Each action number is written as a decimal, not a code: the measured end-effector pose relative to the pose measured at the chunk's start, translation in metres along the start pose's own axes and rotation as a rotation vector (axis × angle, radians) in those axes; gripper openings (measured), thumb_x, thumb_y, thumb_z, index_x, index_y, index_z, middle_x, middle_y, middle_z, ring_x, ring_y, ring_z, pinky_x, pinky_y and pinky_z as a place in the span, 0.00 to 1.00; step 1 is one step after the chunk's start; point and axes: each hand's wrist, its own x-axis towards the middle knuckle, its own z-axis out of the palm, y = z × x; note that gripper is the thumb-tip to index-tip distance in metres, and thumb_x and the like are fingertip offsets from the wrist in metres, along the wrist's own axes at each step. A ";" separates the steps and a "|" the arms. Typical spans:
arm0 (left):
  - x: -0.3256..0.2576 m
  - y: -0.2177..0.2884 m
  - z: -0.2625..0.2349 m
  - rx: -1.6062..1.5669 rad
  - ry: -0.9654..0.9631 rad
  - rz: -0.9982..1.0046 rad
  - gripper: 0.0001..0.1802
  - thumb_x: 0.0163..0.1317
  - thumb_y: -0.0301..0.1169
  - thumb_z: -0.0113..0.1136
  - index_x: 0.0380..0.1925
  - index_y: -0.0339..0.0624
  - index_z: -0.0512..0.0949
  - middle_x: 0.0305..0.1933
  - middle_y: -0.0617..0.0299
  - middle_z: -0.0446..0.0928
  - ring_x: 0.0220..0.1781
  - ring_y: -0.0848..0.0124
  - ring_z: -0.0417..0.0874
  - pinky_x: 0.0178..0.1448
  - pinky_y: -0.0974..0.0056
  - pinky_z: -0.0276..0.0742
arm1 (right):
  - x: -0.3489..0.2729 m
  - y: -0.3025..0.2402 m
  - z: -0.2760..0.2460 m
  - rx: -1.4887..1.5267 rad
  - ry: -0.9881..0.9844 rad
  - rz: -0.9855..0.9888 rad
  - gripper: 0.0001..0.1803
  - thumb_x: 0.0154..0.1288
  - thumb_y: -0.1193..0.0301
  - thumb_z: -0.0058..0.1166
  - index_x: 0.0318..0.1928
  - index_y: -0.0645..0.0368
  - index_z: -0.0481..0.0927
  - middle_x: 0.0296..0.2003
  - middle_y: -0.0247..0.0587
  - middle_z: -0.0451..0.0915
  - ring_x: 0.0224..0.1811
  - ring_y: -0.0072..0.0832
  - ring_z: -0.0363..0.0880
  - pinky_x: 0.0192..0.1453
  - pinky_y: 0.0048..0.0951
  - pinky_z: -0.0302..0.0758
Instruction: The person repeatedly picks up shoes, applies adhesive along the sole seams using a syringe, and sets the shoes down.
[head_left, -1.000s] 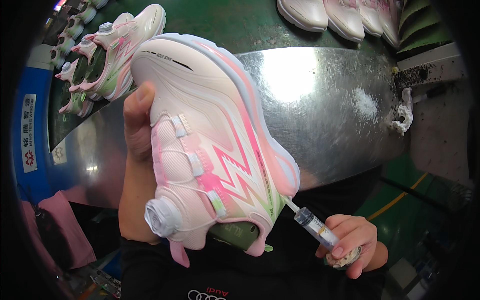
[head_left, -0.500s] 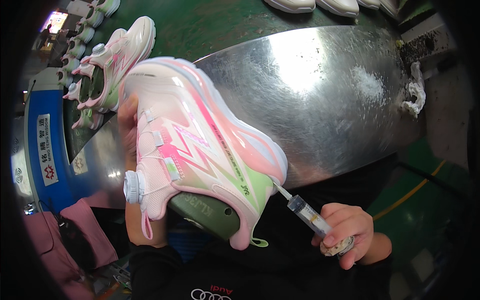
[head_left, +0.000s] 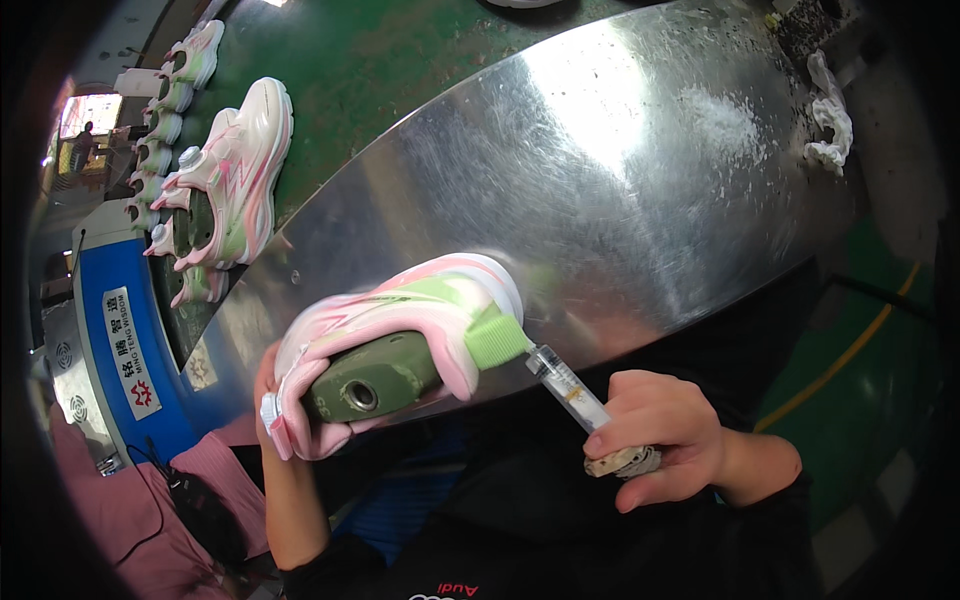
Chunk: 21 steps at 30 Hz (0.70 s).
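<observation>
Head camera view showed the pink-and-white shoe (head_left: 400,300) held at the near edge of the metal counter (head_left: 620,230), its opening and the dark green last (head_left: 385,375) inside it turned toward the wearer. The left hand (head_left: 266,378) gripped the shoe from its far-left side; most of its fingers were hidden behind the upper. The right hand (head_left: 660,430) was curled around the rear of a clear syringe (head_left: 567,387), fingers and thumb closed about the wrapped end (head_left: 625,462). The nozzle pointed at the green heel tab (head_left: 496,341); contact could not be confirmed. The step in hand appeared to be local application at the heel. The next move, as judged, called for a steady shoe, a nozzle aligned with the intended spot and light, controlled plunger pressure, without smearing the tab.
</observation>
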 end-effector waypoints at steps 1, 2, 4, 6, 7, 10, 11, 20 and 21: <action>-0.009 0.000 0.001 -0.073 0.020 -0.039 0.21 0.59 0.37 0.53 0.47 0.33 0.67 0.47 0.48 0.74 0.47 0.61 0.78 0.53 0.58 0.76 | 0.000 0.000 0.002 -0.010 -0.006 0.012 0.20 0.50 0.63 0.66 0.42 0.59 0.79 0.30 0.30 0.82 0.23 0.24 0.71 0.27 0.25 0.63; -0.020 0.000 0.005 -0.145 0.034 -0.095 0.21 0.60 0.38 0.53 0.46 0.34 0.67 0.47 0.49 0.74 0.47 0.61 0.78 0.53 0.58 0.75 | 0.001 -0.001 0.004 -0.009 -0.015 0.023 0.20 0.50 0.64 0.66 0.42 0.59 0.79 0.31 0.30 0.81 0.23 0.24 0.71 0.27 0.25 0.63; -0.043 0.010 0.012 -0.251 0.072 -0.183 0.20 0.60 0.40 0.53 0.43 0.35 0.68 0.46 0.49 0.74 0.47 0.62 0.78 0.52 0.58 0.75 | 0.002 -0.006 0.007 -0.007 -0.023 0.028 0.20 0.50 0.64 0.66 0.42 0.59 0.79 0.31 0.30 0.81 0.23 0.24 0.71 0.27 0.25 0.63; -0.055 0.014 0.019 -0.256 0.063 -0.234 0.22 0.59 0.41 0.54 0.45 0.35 0.68 0.47 0.49 0.74 0.49 0.62 0.77 0.54 0.58 0.73 | 0.002 -0.009 0.010 -0.013 -0.031 0.039 0.20 0.49 0.64 0.67 0.42 0.59 0.79 0.31 0.31 0.81 0.23 0.25 0.71 0.27 0.25 0.63; -0.055 0.018 0.027 -0.309 0.067 -0.280 0.24 0.58 0.41 0.55 0.47 0.34 0.69 0.49 0.50 0.73 0.50 0.62 0.76 0.56 0.58 0.72 | 0.003 -0.010 0.011 -0.040 -0.035 0.052 0.20 0.49 0.64 0.67 0.41 0.60 0.79 0.30 0.31 0.81 0.23 0.25 0.71 0.27 0.25 0.63; -0.059 0.027 0.052 -0.354 0.051 -0.327 0.24 0.51 0.32 0.60 0.48 0.39 0.63 0.52 0.52 0.68 0.53 0.62 0.73 0.59 0.56 0.71 | 0.002 -0.015 0.010 -0.092 -0.034 0.079 0.20 0.48 0.64 0.68 0.40 0.60 0.80 0.29 0.32 0.81 0.23 0.27 0.71 0.26 0.26 0.64; -0.060 0.028 0.059 -0.336 0.040 -0.320 0.26 0.48 0.28 0.61 0.47 0.42 0.61 0.54 0.54 0.67 0.54 0.62 0.72 0.59 0.56 0.71 | 0.002 -0.016 0.011 -0.111 -0.034 0.092 0.20 0.47 0.64 0.68 0.40 0.60 0.80 0.29 0.33 0.81 0.23 0.27 0.71 0.26 0.26 0.64; -0.098 0.009 0.077 -0.994 -0.060 -0.575 0.49 0.43 0.27 0.69 0.65 0.39 0.52 0.63 0.51 0.62 0.64 0.59 0.66 0.68 0.55 0.61 | 0.009 -0.037 0.020 -0.092 -0.052 0.107 0.20 0.47 0.65 0.68 0.40 0.60 0.80 0.29 0.32 0.81 0.22 0.27 0.72 0.26 0.25 0.65; -0.102 0.004 0.080 -1.095 -0.051 -0.595 0.50 0.40 0.23 0.69 0.65 0.40 0.52 0.63 0.52 0.62 0.65 0.59 0.65 0.68 0.55 0.60 | 0.010 -0.040 0.021 -0.093 -0.058 0.109 0.20 0.47 0.65 0.68 0.40 0.60 0.80 0.29 0.32 0.81 0.22 0.27 0.72 0.26 0.25 0.65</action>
